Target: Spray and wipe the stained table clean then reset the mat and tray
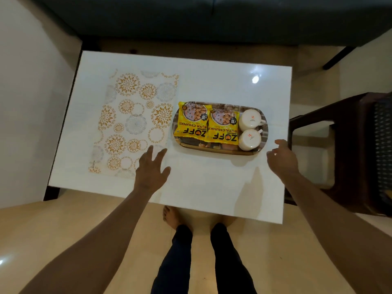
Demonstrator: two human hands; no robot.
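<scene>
- While reaching in from the lower part of the frame, hovering over the white table (212,187) with both arms stretched forward.
- Spreading the left hand (151,166) wide just left of centre, fingers straight and apart, gripping nothing.
- Overlapping the lower right corner of the mat (135,124) with the left fingertips; cannot tell whether touching it or floating above.
- Lying flat on the left half of the table, the mat, showing gold and grey floral rings on white.
- Sitting just right of the mat at the centre of the frame, the tray (220,151), dark and oval, apart from the mat by a thin strip of bare tabletop.
- Lying side by side on the left part of the tray, two yellow snack packets (205,124), printed side up, the left one hanging slightly past the tray's rim.
- Standing upside down on the right end of the tray, two white cups (250,130), one above the other in the frame, handles pointing right.
- Holding the right hand (283,158) at the right edge of the table, below and right of the tray, fingers loosely bent, clasping nothing, clear of the tray.
- Showing at the far right a dark chair (343,149), and along the top a dark sofa (212,18).
- Standing at the bottom centre on the beige floor (63,230), legs in dark trousers (203,262) with one bare foot (171,217) visible beneath the table edge.
</scene>
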